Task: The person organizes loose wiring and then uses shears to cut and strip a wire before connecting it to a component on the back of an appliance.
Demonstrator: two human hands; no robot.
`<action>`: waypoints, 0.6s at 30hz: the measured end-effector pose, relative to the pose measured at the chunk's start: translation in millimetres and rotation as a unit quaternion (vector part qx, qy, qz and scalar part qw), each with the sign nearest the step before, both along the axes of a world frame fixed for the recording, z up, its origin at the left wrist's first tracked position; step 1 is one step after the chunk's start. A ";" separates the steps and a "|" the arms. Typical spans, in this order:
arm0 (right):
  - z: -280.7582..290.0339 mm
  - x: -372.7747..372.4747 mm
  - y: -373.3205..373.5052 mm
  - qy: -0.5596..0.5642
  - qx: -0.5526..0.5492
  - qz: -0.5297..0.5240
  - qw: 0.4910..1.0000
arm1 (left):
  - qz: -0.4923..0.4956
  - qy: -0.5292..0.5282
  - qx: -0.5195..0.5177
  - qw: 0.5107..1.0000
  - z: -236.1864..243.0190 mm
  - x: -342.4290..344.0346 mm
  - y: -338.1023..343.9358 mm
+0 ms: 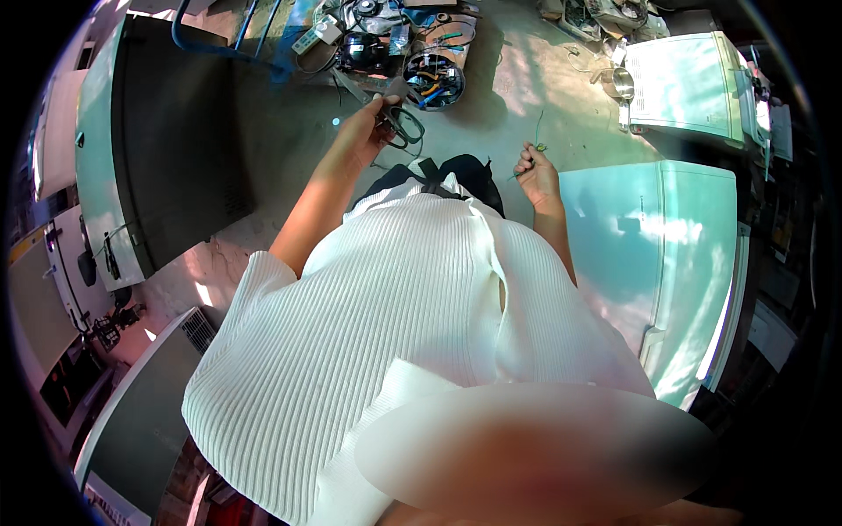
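Note:
My left hand (367,131) is closed at the left, pinching a dark looped cord (409,130) whose coil hangs beside the fingers. A grey blocky piece (397,88) shows at the fingertips; its kind is not clear. Farther right, my right hand (537,177) is closed in a loose fist on a thin green wire (540,123), which sticks up past the fingers. A small yellow-green bit of it shows at the thumb. Beyond my left hand stands a round container of hand tools (433,83), with blue and orange handles.
A black compressor (363,53) and a white power strip (309,40) lie near the tools. A dark-sided appliance (180,131) stands left, a pale refrigerator (653,254) right. A metal pot (617,83) sits beside a white appliance (680,83). Blue metal tubing (210,48) rises far left.

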State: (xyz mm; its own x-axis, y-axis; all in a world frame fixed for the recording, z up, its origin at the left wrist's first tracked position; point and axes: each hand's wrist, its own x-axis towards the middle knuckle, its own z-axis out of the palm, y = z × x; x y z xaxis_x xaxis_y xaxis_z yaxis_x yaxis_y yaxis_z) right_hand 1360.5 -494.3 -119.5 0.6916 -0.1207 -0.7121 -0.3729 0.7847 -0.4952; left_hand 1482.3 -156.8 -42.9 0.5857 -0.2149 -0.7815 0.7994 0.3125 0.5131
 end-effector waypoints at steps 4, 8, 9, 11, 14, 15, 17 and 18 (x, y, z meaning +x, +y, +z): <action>20.7 47.6 9.3 0.006 -0.004 0.088 0.996 | 0.084 0.017 -0.006 0.996 -7.7 -1.4 15.6; 20.1 92.7 -0.5 0.049 -0.061 0.159 0.984 | 0.167 0.033 -0.021 0.985 -13.6 -17.6 31.5; 20.5 102.3 -6.6 0.061 -0.072 0.176 0.980 | 0.192 0.027 -0.012 0.981 -9.6 -24.3 30.5; 18.0 128.1 -11.6 0.086 -0.093 0.202 0.971 | 0.239 0.020 0.008 0.971 -1.8 -38.2 32.2; 11.9 173.5 -7.0 0.065 -0.133 0.285 0.947 | 0.263 0.015 0.016 0.964 3.2 -61.7 37.7; 17.7 184.5 7.6 0.057 -0.129 0.289 0.947 | 0.276 0.029 0.019 0.961 9.9 -67.6 37.8; 38.6 194.8 49.6 0.018 -0.113 0.387 0.915 | 0.286 0.007 0.008 0.958 17.9 -81.8 42.3; 42.7 194.3 75.0 0.008 -0.104 0.442 0.891 | 0.286 -0.008 -0.001 0.958 18.8 -85.4 45.4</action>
State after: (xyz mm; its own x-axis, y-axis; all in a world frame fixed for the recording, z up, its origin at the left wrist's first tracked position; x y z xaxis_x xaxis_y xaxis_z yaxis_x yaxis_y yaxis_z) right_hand 1554.7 -419.3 -76.8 0.5713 0.3352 -0.7492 -0.8084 0.0719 -0.5843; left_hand 1396.9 -111.4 -24.1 0.6193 0.1436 -0.7719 0.4889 0.6988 0.5222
